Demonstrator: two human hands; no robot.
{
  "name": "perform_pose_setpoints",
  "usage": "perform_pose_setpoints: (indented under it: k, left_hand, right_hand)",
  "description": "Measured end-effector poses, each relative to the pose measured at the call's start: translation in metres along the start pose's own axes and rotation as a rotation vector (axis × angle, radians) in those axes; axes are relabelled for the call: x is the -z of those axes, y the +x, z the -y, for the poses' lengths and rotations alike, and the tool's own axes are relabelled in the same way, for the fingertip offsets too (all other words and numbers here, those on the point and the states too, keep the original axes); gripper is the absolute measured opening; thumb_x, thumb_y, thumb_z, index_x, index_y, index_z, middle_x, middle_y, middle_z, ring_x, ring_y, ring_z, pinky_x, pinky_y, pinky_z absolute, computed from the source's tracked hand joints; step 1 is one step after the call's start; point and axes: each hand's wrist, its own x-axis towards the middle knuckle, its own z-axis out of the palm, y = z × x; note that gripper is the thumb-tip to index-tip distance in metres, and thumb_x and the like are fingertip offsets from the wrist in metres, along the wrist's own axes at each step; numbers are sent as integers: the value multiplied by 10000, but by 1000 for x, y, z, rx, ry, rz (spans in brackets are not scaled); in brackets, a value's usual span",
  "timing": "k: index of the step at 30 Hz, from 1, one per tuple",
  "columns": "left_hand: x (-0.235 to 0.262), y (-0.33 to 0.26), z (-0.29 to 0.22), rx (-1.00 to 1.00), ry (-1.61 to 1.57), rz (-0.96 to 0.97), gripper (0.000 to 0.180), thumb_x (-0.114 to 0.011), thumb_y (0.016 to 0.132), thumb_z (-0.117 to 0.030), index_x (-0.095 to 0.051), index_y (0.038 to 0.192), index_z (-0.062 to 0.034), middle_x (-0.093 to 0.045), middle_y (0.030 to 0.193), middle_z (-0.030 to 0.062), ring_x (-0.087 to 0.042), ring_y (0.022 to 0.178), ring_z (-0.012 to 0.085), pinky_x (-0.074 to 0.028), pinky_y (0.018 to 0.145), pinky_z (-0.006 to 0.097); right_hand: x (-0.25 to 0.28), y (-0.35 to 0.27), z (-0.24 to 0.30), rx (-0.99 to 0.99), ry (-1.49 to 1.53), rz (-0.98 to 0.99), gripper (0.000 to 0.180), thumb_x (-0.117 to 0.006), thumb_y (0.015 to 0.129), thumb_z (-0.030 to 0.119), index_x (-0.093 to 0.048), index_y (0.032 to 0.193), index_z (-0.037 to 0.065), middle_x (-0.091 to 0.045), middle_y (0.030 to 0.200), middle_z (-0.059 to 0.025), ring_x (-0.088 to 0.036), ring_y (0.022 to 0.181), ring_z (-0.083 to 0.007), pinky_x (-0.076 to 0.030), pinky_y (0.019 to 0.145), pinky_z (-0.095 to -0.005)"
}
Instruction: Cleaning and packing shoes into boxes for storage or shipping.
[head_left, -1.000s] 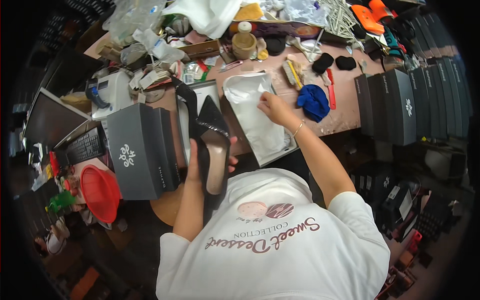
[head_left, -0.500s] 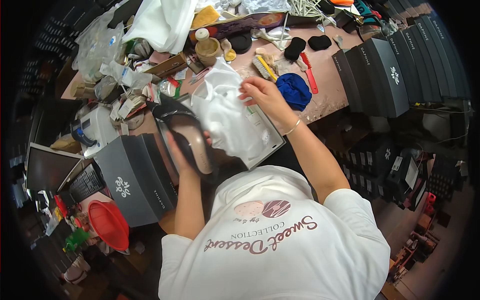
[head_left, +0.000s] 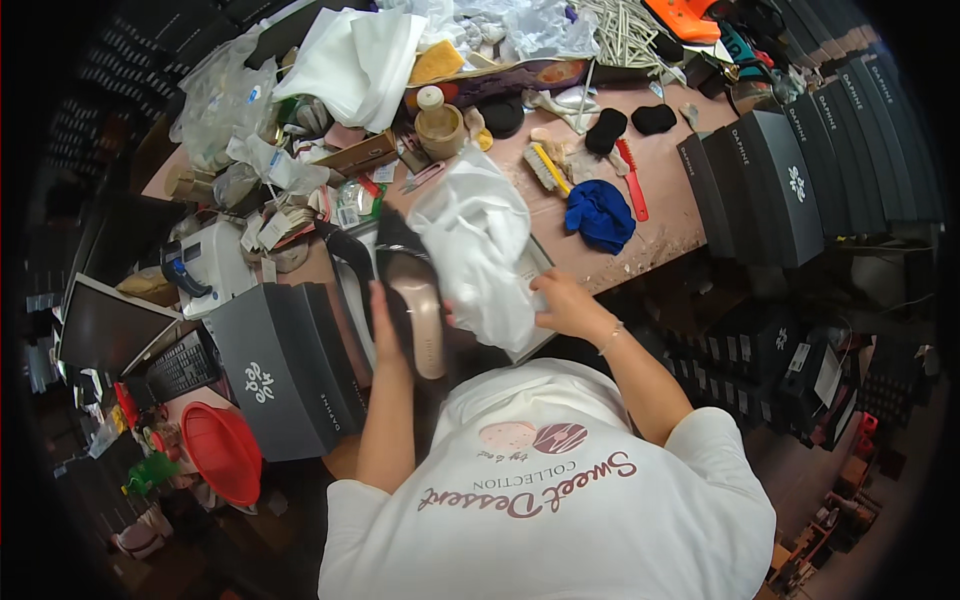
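Observation:
My left hand is closed around a pair of black shoes held side by side. The nearer shoe shows its beige insole; the other shoe is mostly hidden behind it and my hand. To their right, crumpled white tissue paper lies bunched over an open shoebox, covering most of it. My right hand is at the paper's right edge beside the box rim, its fingertips bent together on the paper.
Dark shoeboxes stand at left and right. A blue cloth, a yellow brush, a red brush and black sponges lie on the pink tabletop. A capped bottle stands behind the paper.
My right hand has come down toward me, from above the paper to its right edge. The paper bulges more over the box. The shoes in my left hand have turned more upright.

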Motion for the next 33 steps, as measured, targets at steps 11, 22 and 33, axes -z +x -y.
perform_pose_setpoints:
  k: [11, 22, 33]
  left_hand:
    - [-16, 25, 36, 199, 122, 132, 865, -441, 806, -758, -469, 1291, -43, -589, 1032, 156, -659, 846, 342, -566, 691, 403]
    - [16, -15, 57, 154, -279, 135, 840, -466, 806, -741, -484, 1234, -19, -614, 988, 184, -658, 811, 342, -571, 701, 434]
    - [14, -21, 95, 72, -510, 145, 723, -565, 774, -712, -552, 1175, -111, -626, 917, 115, -657, 724, 258, -555, 613, 396]
  right_hand:
    - [-39, 53, -29, 182, 122, -201, 381, -661, 720, 95, -563, 1083, 35, -505, 1213, -210, -508, 1118, -379, -429, 955, -412]
    - [-62, 52, -37, 212, -322, 147, 603, -641, 677, 14, -493, 1261, 51, -377, 1353, -307, -429, 1191, -485, -381, 1020, -468]
    - [-17, 36, 29, -12, -317, -23, 518, -666, 792, 196, -501, 1247, 9, -620, 1014, -274, -618, 928, -385, -488, 829, -404]
